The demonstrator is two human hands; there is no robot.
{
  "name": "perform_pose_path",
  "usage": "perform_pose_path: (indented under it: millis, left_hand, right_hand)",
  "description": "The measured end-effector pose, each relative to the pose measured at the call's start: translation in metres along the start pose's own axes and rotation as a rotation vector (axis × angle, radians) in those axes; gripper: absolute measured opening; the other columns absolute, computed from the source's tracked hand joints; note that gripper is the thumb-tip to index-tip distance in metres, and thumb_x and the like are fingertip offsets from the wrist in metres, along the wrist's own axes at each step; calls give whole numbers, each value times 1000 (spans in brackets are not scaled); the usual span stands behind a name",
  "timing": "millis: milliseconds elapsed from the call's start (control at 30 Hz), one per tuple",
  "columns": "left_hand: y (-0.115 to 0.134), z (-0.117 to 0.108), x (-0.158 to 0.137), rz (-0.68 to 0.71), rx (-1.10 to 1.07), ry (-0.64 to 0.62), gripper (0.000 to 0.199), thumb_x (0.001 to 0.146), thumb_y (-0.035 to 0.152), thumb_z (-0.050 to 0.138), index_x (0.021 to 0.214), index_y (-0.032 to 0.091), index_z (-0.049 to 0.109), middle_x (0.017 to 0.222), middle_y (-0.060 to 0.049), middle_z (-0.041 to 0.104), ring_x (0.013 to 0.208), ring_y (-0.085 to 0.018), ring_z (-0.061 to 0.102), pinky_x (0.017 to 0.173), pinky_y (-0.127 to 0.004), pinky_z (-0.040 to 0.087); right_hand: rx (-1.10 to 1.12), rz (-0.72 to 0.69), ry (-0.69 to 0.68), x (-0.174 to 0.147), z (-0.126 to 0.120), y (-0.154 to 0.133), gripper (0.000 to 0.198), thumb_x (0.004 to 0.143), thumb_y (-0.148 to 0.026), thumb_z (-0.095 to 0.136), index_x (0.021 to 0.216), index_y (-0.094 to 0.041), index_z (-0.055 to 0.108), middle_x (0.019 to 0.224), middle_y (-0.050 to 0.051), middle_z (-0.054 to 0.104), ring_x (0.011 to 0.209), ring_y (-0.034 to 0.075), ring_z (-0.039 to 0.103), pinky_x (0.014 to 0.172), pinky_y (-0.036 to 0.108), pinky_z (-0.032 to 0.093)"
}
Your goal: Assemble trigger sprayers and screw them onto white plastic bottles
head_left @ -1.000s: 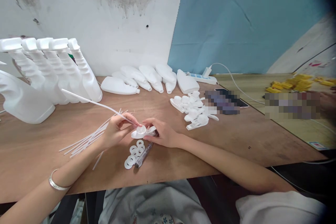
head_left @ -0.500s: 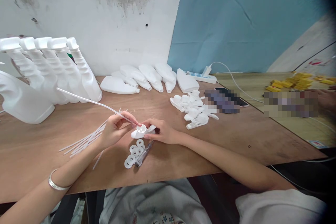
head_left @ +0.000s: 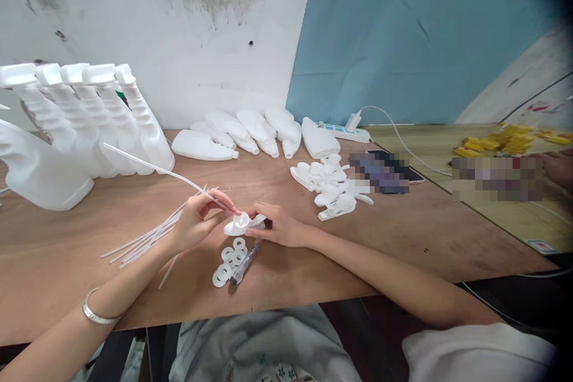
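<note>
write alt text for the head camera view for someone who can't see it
A person's left hand holds a thin white tube with its end at a small white plastic part, held in the right hand. White rings lie on the brown table nearer the person, with white bottles farther back.

Hands close together mid-scene, fingertips facing, both in a grip. Left hand pinches, thumb against index finger, other fingers curled, tips pointing right. Left forearm slants in from near left. Right hand points left, bent fingers on far side, thumb on near side. Right forearm comes from near right, wrist roughly straight.
</note>
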State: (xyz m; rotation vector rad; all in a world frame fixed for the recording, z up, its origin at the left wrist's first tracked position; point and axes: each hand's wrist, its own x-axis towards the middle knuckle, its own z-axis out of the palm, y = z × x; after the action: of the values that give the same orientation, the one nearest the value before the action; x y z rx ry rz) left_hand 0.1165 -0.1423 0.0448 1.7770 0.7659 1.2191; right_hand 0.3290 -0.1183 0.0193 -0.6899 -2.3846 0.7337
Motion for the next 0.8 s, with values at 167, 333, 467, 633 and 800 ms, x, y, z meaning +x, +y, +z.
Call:
perform_pose_path:
  millis: [167, 333, 467, 633, 800]
  left_hand:
    - [1, 0, 0, -8, 37, -7, 8, 76, 19, 61, 81, 13, 59, 77, -6, 59, 75, -17, 61, 71, -31, 51]
    - [1, 2, 0, 5, 43, -11, 7, 78, 18, 58, 84, 13, 57, 78, -6, 58, 75, -17, 61, 70, -30, 50]
    - [-2, 4, 1, 5, 6, -6, 13, 79, 18, 58, 91, 15, 54, 81, -4, 56, 75, -16, 60, 70, -29, 49]
    - [-3, 9, 1, -27, 26, -51, 8, 81, 23, 57, 83, 15, 57, 80, -4, 58, 76, -14, 58, 70, -27, 46]
    - [-3, 12, 1, -71, -17, -72, 10, 81, 25, 56, 82, 15, 56, 80, -4, 57, 77, -15, 57, 70, -26, 45]
  right_hand:
    - [-11, -7, 4, 0, 1, 1, 26, 79, -35, 60, 98, -18, 54, 88, 3, 61, 79, 14, 56, 70, 26, 44]
    - [-14, -14, 4, -1, 2, 2, 25, 79, -34, 59, 99, -18, 54, 88, 3, 61, 80, 14, 56, 71, 26, 44]
    - [-13, -29, 6, -1, 2, 3, 26, 80, -34, 59, 99, -18, 53, 88, 2, 60, 80, 14, 56, 71, 25, 43]
    - [-2, -33, -1, -1, 2, 3, 25, 81, -35, 57, 98, -18, 53, 89, 2, 60, 81, 14, 55, 72, 25, 43]
    - [-7, -31, -5, -1, 2, 4, 24, 81, -35, 56, 97, -18, 52, 88, 2, 59, 80, 14, 55, 72, 25, 42]
